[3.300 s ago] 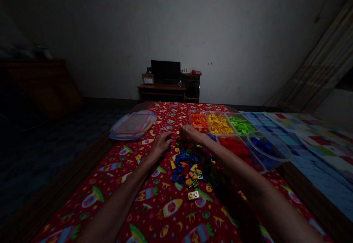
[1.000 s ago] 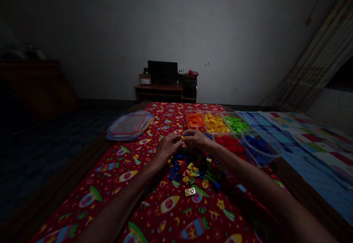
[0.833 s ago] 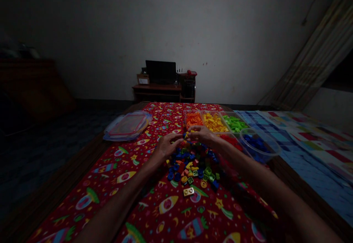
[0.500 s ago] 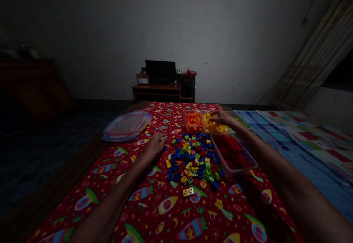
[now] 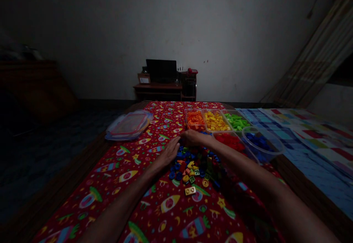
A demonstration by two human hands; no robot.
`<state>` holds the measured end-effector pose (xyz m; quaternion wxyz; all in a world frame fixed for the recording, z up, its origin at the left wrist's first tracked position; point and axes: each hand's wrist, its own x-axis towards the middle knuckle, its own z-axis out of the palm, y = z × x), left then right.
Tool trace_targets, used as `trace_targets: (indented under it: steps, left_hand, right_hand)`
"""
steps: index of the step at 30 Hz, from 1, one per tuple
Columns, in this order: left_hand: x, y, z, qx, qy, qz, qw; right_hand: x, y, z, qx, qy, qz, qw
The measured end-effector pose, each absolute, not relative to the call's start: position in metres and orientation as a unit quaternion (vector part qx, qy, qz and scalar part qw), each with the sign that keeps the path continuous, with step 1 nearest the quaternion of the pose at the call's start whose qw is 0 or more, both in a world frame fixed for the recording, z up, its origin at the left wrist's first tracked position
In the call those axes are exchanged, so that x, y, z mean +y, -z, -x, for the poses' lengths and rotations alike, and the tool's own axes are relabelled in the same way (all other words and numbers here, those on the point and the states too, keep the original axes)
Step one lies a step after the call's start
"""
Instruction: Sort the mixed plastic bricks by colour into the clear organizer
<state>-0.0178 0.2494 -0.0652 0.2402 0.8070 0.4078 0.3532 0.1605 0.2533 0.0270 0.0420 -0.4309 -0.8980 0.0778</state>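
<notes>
A loose pile of mixed toy building bricks (image 5: 190,162) lies on the red patterned tablecloth (image 5: 162,213). At the pile's left edge rests my left hand (image 5: 168,154), its fingers stretched forward beside the bricks. My right hand (image 5: 193,138) reaches across the far side of the pile, fingers bent downward and close to my left fingertips. Whatever is between those fingers is hidden. Behind it stand tubs of orange bricks (image 5: 195,120), yellow bricks (image 5: 216,121) and green bricks (image 5: 237,121). Red bricks (image 5: 228,142) fill a nearer tub, partly covered by my right forearm.
A round-edged clear tub (image 5: 278,148) with blue bricks stands at the right. Stacked plastic lids (image 5: 128,125) lie at the table's left side. A gold two-stud brick (image 5: 190,190) sits nearest me. Beyond the table is a desk with a monitor (image 5: 161,70).
My right hand has come back from the yellow tub to the far-left part of the pile. My left hand has shifted right, against the bricks. The green and blue tubs now show more.
</notes>
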Motion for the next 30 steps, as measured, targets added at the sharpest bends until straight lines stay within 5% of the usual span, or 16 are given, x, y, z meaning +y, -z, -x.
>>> trace_targets:
  steps: [3, 11, 24, 30]
  left_hand:
    - [0.252, 0.058, 0.014, 0.406, -0.358, -0.805, 0.241]
    - [0.249, 0.037, 0.016, 0.452, -0.329, -0.802, 0.21]
    - [0.229, 0.026, 0.008, 0.289, -0.296, -0.89, 0.189]
    - [0.231, 0.01, 0.004, 0.387, -0.318, -0.835, 0.229]
  right_hand:
    - [0.252, -0.022, -0.164, -0.897, -0.041, 0.441, -0.011]
    - [0.248, -0.012, -0.182, -0.873, 0.006, 0.487, 0.031]
    - [0.186, -0.048, -0.208, -0.741, -0.113, 0.582, 0.314]
    - [0.18, -0.03, -0.214, -0.752, -0.026, 0.624, 0.211]
